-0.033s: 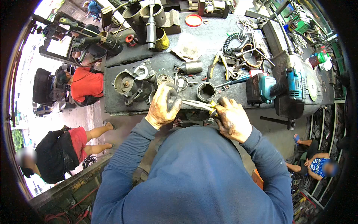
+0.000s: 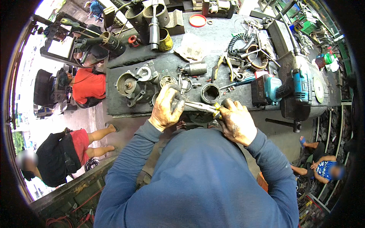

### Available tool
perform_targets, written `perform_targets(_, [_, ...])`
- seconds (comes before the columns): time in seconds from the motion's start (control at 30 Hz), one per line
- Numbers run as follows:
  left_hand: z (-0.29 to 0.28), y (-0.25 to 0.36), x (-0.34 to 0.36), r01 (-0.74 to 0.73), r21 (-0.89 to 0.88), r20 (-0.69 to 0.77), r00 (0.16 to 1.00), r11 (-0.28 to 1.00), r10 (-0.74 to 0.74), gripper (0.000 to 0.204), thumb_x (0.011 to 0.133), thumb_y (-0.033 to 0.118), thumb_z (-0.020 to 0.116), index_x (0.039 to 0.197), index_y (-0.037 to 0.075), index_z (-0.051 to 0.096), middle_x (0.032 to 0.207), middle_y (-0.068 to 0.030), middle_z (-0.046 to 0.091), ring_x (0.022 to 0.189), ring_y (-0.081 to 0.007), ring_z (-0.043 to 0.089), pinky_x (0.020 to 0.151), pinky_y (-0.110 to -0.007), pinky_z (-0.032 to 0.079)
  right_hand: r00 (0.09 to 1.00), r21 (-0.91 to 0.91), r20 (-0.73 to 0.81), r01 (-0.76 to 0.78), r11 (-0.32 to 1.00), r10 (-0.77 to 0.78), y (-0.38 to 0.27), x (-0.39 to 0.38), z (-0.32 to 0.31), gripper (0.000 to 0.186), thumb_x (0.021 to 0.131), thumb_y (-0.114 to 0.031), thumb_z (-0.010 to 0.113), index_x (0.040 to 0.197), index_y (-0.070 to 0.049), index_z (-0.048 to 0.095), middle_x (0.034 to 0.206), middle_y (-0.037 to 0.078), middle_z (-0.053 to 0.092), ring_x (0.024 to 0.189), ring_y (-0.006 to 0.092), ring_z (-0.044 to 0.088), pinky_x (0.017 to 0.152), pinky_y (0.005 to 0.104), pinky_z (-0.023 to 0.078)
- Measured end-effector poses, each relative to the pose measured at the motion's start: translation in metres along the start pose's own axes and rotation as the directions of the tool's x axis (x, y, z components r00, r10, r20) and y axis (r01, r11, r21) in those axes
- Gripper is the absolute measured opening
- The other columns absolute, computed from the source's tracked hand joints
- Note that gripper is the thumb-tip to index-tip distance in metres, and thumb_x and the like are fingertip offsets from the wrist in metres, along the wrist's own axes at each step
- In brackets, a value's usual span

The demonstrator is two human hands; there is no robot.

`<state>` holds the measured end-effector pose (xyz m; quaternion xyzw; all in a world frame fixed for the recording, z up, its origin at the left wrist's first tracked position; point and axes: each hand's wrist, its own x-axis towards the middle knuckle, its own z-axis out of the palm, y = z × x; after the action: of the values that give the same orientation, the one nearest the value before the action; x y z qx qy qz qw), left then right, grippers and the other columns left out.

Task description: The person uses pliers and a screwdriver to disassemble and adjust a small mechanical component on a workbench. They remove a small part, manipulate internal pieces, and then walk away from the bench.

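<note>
My right hand (image 2: 237, 121) is wrapped round the yellow handles of a pair of needle-nose pliers (image 2: 201, 106). Their long metal jaws point left, toward my left hand (image 2: 166, 107). That hand is closed, thumb toward curled fingers, close to the jaw tips; whatever it grips is too small or hidden to name. Just beyond the pliers a dark metal cylinder (image 2: 210, 93) stands with its open end up. Left of my left hand lies an opened metal motor housing (image 2: 127, 84), greasy, with round parts (image 2: 167, 80) beside it.
On the dark workbench (image 2: 152, 110) are a teal impact wrench (image 2: 300, 85), yellow-handled pliers (image 2: 217, 68), a metal cylinder (image 2: 195, 68), a coiled black cable (image 2: 237, 42) and a red lid (image 2: 197, 20). Tall metal tubes (image 2: 137, 19) stand far left. People sit or stand on both sides.
</note>
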<state>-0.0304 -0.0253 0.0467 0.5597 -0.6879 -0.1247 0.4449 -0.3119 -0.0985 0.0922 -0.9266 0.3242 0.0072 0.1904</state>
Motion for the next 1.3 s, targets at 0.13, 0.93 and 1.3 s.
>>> perform_targets(0.13, [0.001,-0.006,-0.002,-0.033,0.048,0.022,0.999,0.998,0.032,0.02,0.088,0.013,0.069,0.095,-0.003,0.06,0.097,-0.0237,0.06,0.095,-0.0445,0.059,0.09,-0.048,0.051,1.0,-0.091,-0.01,-0.002,0.996,0.001,-0.002,0.005,-0.001,0.032,0.077,-0.016,0.072,0.107,-0.005,0.069,0.12,0.017,0.06,0.107,0.037,0.061,0.088,0.0539,0.051])
perform_targets(0.93, [0.012,-0.006,-0.016,0.126,0.002,0.084,0.989,0.992,-0.125,0.022,0.087,0.011,0.068,0.094,-0.006,0.057,0.091,-0.0246,0.057,0.085,-0.0448,0.056,0.078,-0.049,0.048,0.991,0.086,0.124,0.035,0.996,-0.045,0.017,-0.001,0.002,0.036,0.074,-0.017,0.073,0.107,-0.003,0.069,0.112,0.019,0.067,0.105,0.0397,0.067,0.093,0.0534,0.054])
perform_targets(1.3, [0.029,0.012,-0.016,0.214,-0.207,-0.082,0.969,0.955,-0.235,0.017,0.093,0.011,0.066,0.091,-0.004,0.058,0.086,-0.0203,0.058,0.078,-0.0398,0.057,0.073,-0.044,0.048,0.991,0.213,0.089,0.08,0.974,-0.1,0.023,-0.014,-0.026,0.025,0.082,-0.014,0.075,0.102,-0.001,0.068,0.109,0.016,0.062,0.103,0.0366,0.063,0.084,0.0474,0.053])
